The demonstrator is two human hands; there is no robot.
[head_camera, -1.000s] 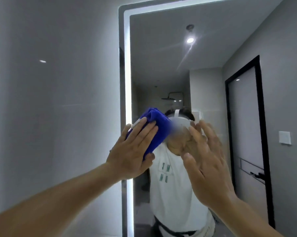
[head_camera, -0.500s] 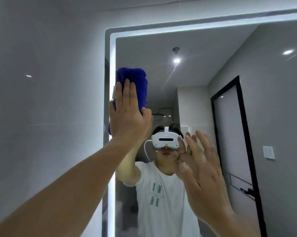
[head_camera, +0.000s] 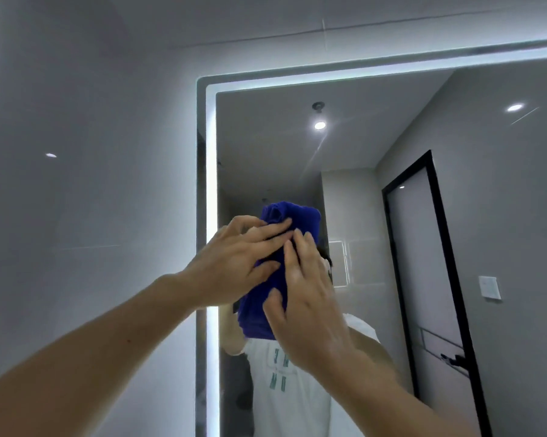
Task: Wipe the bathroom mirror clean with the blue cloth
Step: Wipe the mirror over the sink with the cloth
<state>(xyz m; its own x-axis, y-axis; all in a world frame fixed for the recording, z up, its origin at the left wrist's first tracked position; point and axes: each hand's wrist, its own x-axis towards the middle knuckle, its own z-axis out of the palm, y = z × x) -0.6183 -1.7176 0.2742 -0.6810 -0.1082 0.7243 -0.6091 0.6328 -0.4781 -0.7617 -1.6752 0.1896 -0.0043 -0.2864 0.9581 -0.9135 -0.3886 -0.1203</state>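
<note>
The blue cloth (head_camera: 299, 216) is bunched against the bathroom mirror (head_camera: 281, 146), close to its lit left edge at about head height. My left hand (head_camera: 234, 263) lies across the cloth's upper left part, fingers stretched out over it and thumb below. Beside it, my right hand (head_camera: 307, 304) presses on the cloth's lower right part with straight fingers and thumb. Both hands cover most of the cloth. The glass reflects a person in a white T-shirt behind the cloth.
A bright light strip (head_camera: 211, 171) frames the mirror along its left and top edges. A glossy grey tiled wall (head_camera: 92, 184) fills the left. The mirror reflects a black-framed door (head_camera: 423, 247), a wall switch (head_camera: 489, 287) and ceiling spotlights (head_camera: 319, 125).
My left hand slid the cloth up near the mirror's top left, then down and right to the middle. My right hand, hovering free before, now rests on the cloth.
</note>
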